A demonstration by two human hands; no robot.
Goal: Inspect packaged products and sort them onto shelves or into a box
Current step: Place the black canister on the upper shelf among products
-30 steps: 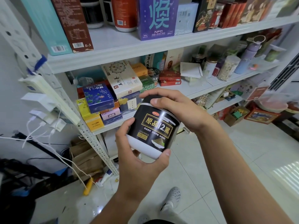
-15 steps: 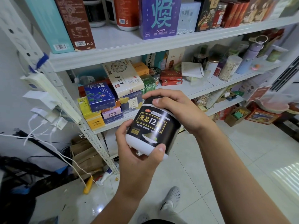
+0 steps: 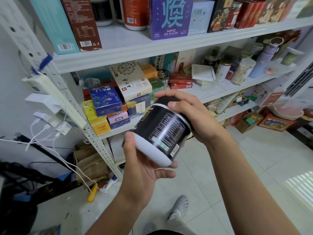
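Observation:
I hold a black jar (image 3: 162, 131) with a white base and a dark lid, tilted in front of the white shelves (image 3: 145, 46). Its back label with small print and a barcode faces me. My left hand (image 3: 144, 167) cups the white base from below, thumb on the left side. My right hand (image 3: 191, 116) grips the lid end from the upper right, thumb on the label's top edge. Both hands wrap the jar in mid-air, at the height of the lower shelf.
The shelves are packed with boxes, jars and bottles; a blue box (image 3: 105, 102) and a cream box (image 3: 132, 80) sit just behind the jar. A power strip with white cables (image 3: 50, 121) hangs on the left upright. Paper bags (image 3: 91, 163) and an open cardboard box (image 3: 249, 121) stand on the tiled floor.
The jar has been turned in my hands: the front label with gold characters faced me before, now the back label with small print shows. My left thumb shifted to the jar's left side.

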